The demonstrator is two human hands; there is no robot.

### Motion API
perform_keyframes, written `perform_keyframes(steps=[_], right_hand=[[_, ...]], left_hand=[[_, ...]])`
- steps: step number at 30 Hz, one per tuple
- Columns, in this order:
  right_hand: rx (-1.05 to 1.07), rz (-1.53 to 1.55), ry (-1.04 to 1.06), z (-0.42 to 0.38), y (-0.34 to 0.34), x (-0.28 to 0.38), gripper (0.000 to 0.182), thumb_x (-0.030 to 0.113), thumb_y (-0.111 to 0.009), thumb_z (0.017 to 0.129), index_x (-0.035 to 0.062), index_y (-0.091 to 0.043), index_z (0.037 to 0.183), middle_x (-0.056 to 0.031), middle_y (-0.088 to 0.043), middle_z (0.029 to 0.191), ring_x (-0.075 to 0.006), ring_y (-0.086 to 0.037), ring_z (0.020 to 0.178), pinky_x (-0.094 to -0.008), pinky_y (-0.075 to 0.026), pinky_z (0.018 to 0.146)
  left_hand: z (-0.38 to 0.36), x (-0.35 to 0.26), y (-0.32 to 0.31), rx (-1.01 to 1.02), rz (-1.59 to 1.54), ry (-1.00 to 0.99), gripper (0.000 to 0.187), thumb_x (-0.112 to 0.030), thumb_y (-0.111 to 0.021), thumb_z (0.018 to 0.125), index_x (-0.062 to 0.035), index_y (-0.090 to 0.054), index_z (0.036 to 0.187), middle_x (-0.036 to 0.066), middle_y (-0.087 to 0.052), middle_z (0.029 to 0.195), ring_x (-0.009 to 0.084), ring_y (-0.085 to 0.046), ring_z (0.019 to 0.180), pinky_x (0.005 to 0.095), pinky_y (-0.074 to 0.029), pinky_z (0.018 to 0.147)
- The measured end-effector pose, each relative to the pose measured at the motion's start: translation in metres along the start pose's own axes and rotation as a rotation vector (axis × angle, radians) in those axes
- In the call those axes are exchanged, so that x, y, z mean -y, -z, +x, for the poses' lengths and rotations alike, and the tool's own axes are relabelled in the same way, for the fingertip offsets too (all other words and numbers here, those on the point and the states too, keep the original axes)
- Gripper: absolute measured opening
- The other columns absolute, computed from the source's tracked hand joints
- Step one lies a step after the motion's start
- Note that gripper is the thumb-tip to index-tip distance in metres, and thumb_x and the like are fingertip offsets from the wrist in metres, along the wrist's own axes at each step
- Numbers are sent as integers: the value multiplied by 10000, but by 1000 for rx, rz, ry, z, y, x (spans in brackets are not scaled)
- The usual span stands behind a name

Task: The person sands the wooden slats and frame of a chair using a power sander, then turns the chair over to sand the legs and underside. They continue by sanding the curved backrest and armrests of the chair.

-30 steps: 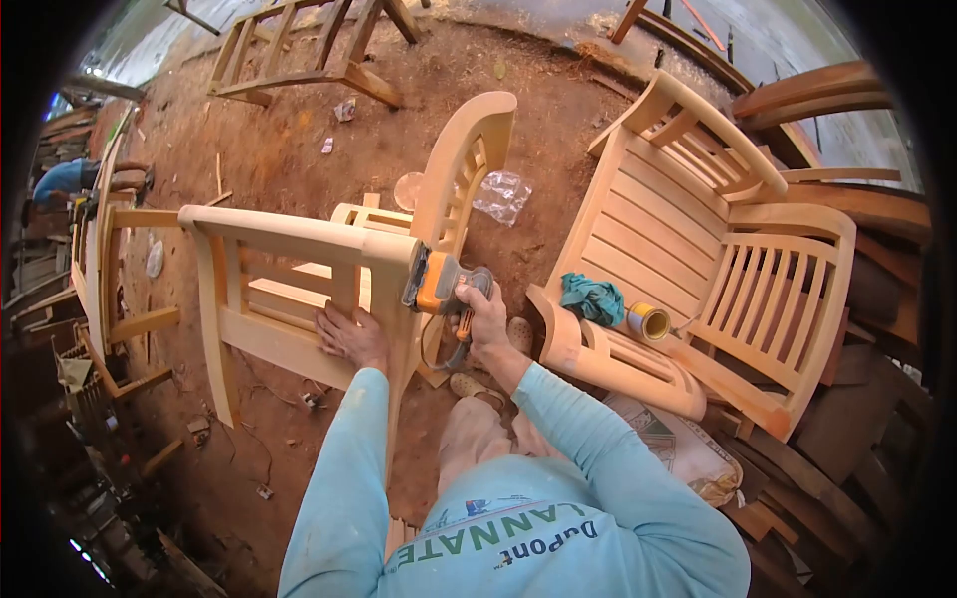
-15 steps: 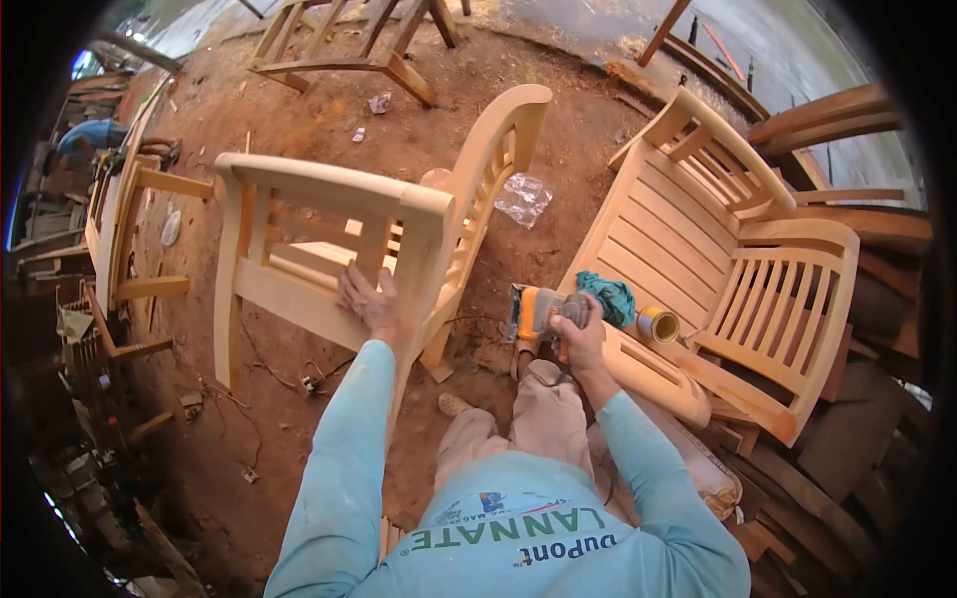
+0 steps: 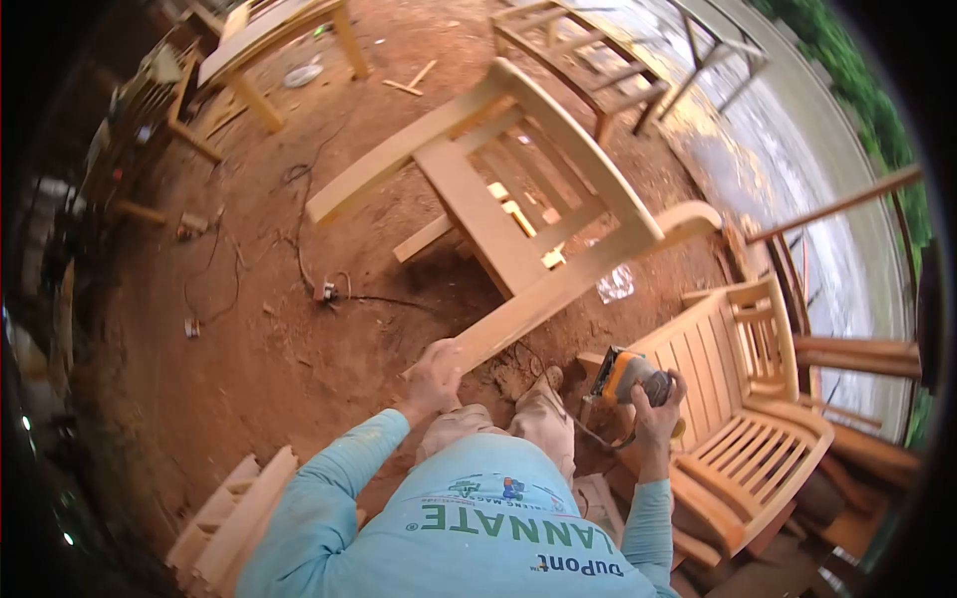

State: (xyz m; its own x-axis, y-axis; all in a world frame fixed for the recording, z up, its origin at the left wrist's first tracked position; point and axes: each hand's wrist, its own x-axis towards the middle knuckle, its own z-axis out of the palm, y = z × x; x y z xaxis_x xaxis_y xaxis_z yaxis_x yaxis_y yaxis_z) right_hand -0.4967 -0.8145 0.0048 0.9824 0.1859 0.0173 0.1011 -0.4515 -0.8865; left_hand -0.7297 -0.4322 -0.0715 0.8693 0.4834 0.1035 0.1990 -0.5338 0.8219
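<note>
My left hand (image 3: 434, 379) is closed around the lower end of a leg of a pale wooden chair (image 3: 558, 301). The chair stands at an angle before me, its slatted side facing up. In my right hand (image 3: 658, 409) is an orange and dark grey power sander (image 3: 628, 379), held off to the right, apart from that chair. A cord trails from the sander. Just past it stands a second slatted wooden chair (image 3: 703, 344).
Pale wooden pieces (image 3: 234, 508) lie at lower left. A power cord with a plug block (image 3: 327, 292) crosses the dirt floor. Farther off stand a wooden table (image 3: 269, 45) and a frame (image 3: 588, 65). A clear plastic wrapper (image 3: 615, 284) lies beyond the near chair.
The near chair has been turned and tilted. My left hand has shifted from its side panel to a leg end. The sander has moved right with my right hand, and my view has swung.
</note>
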Motion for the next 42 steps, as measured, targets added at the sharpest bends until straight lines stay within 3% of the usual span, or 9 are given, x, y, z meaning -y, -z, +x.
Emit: perform_keyframes(steps=[6,10,12,17,21,24,27,35,42], right_hand=[[136,-8,-19,-25,-47,89,597,106,-823,924,108,-471,1405,-59,-593,1118,-146,-589,977,-309,-526,858],[201,-29,11,-29,-65,99,611,106,-828,922,110,-472,1419,-51,-586,1108,-143,-590,977,-305,-525,856],[222,13,48,-30,-72,101,625,109,-837,917,111,-473,1425,-49,-586,1107,-140,-590,978,-304,-525,856],[263,73,-5,-36,-74,103,647,131,-857,912,108,-476,1435,-44,-583,1139,-135,-589,987,-302,-526,870],[274,130,-7,-28,-75,67,670,137,-862,915,93,-472,1458,-38,-596,1149,-139,-598,993,-295,-528,889],[245,111,-25,-18,-76,43,689,130,-859,913,81,-470,1478,-49,-611,1164,-146,-608,1002,-294,-532,900],[216,106,-60,-19,-79,8,717,138,-839,920,60,-445,1513,-83,-626,1199,-158,-618,1029,-313,-537,922],[147,-16,-255,-82,-59,-34,710,200,-832,931,53,-415,1487,-131,-653,1187,-215,-645,1062,-350,-540,952],[73,-347,-474,-177,-89,16,684,200,-873,819,31,-476,1350,-142,-609,1173,-250,-629,1051,-385,-547,937]], left_hand=[[-147,183,98,-242,272,582,406,-225,-628,942,-23,-688,1288,258,-695,1279,432,-648,1219,505,-521,1062],[-252,217,160,103,304,1254,499,-312,-642,952,26,-684,1317,295,-651,1411,457,-613,1318,525,-500,1092],[-332,278,147,208,333,1359,496,-322,-633,938,49,-716,1255,295,-678,1373,467,-632,1294,535,-505,1082],[-441,314,84,549,424,1091,465,-311,-614,926,33,-747,1210,306,-751,1168,495,-711,1120,551,-552,1001],[-446,256,39,311,221,981,514,-361,-625,924,35,-733,1235,312,-767,1062,508,-735,1017,535,-582,942],[-435,213,-9,277,193,1236,577,-494,-465,1103,-27,-790,1206,273,-744,1265,364,-716,1207,492,-552,1022],[-420,177,-22,183,59,1450,622,-531,-440,1096,-20,-762,1249,290,-729,1278,386,-696,1226,503,-536,1040],[-323,182,43,-228,-653,1627,759,-630,-374,1076,-2,-687,1364,335,-689,1312,446,-643,1277,531,-494,1087],[-298,270,139,31,-548,1666,891,-717,-317,1059,15,-622,1465,374,-653,1342,498,-597,1321,556,-457,1128]])
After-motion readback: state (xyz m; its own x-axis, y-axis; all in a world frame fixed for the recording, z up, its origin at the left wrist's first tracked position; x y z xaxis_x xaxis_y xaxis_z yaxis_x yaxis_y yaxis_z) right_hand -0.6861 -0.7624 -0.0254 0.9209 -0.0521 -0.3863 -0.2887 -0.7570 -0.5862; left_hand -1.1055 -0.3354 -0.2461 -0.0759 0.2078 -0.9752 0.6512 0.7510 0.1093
